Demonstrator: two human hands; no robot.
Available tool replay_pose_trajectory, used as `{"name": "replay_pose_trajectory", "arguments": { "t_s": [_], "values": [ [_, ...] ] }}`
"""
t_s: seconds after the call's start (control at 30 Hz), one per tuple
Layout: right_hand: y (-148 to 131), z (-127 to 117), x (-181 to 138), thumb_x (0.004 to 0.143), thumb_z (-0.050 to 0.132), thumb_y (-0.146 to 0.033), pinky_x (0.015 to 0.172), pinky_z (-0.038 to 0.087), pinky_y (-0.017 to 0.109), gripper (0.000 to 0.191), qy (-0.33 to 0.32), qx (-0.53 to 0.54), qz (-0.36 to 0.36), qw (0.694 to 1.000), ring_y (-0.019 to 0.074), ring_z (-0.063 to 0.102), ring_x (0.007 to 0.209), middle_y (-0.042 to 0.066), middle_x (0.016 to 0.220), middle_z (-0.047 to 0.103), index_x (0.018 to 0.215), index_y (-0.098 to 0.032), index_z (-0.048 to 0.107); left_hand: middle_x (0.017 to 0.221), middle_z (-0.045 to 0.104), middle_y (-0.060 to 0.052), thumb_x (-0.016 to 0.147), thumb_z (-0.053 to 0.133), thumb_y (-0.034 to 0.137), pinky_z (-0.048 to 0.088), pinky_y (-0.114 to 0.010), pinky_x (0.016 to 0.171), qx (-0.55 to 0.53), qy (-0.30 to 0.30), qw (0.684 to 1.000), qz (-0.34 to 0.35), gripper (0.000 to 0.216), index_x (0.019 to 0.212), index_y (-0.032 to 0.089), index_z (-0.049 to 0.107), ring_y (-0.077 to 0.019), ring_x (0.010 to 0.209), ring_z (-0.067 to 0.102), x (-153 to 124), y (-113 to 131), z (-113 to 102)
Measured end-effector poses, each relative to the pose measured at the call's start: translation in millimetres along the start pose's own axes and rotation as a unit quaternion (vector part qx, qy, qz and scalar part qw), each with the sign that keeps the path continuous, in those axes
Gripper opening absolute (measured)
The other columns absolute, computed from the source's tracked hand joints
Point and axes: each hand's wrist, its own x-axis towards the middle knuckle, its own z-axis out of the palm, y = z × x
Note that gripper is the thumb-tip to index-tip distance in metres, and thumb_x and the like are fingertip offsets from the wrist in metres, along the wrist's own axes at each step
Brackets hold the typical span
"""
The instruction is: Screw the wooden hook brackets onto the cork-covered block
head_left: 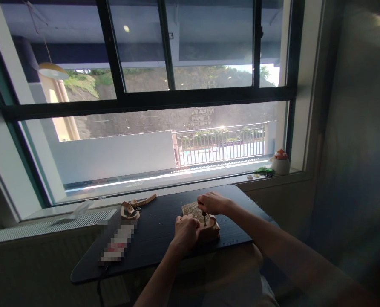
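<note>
My right hand (213,204) is closed round the top of an awl-like tool (204,218) with a thin dark shaft; its handle is hidden in the fist. The shaft points straight down, its tip at a tan leather-looking strap (210,224) that curves over a small brown block-like piece. Beside it, my left hand (186,230) is closed with its fingertips pressed on the strap's near left part. Under and behind both lies a woven, straw-coloured piece (191,209), partly covered by my hands.
On the dark table (158,232), a coiled tan strap (130,211) with metal clasps lies at the back left. Nearer is a blurred-out pale object (119,244) with a cable. A white jar with an orange lid (280,162) stands on the windowsill (241,181); a radiator (49,230) runs along the left.
</note>
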Motion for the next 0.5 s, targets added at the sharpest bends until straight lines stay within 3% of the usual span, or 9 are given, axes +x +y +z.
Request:
{"name": "replay_pose_trajectory", "arguments": {
  "t_s": [0.13,0.33,0.5],
  "values": [
    [-2,5,3,0.085,0.037,-0.035,0.067,0.043,0.031,0.033,0.013,-0.015,-0.005,1.0,0.0246,0.062,0.085,0.013,0.09,0.068,0.097,-0.016,0.061,0.088,0.062,-0.004,0.078,0.05,0.031,0.03,-0.035,0.077,0.011,-0.003,1.0,0.002,0.02,0.082,0.029,0.069,-0.0208,0.087,0.054,0,1,-1],
    [-3,15,9,0.086,0.035,-0.038,0.065,0.044,0.033,0.037,0.028,-0.009,0.05,0.998,0.0267,0.063,0.084,0.016,0.089,0.068,0.095,-0.014,0.062,0.089,0.061,-0.004,0.078,0.049,0.031,0.03,-0.035,0.076,0.014,-0.015,1.0,-0.004,0.02,0.083,0.029,0.069,-0.0209,0.087,0.054,0,3,-3],
    [-4,11,7,0.086,0.031,-0.039,0.064,0.045,0.034,0.041,0.027,-0.011,0.061,0.998,0.0266,0.063,0.083,0.016,0.089,0.068,0.092,-0.014,0.064,0.089,0.062,-0.004,0.078,0.049,0.03,0.031,-0.035,0.077,0.013,-0.009,1.0,-0.003,0.02,0.083,0.029,0.069,-0.0208,0.088,0.054,0,2,-1]
  ]
}}
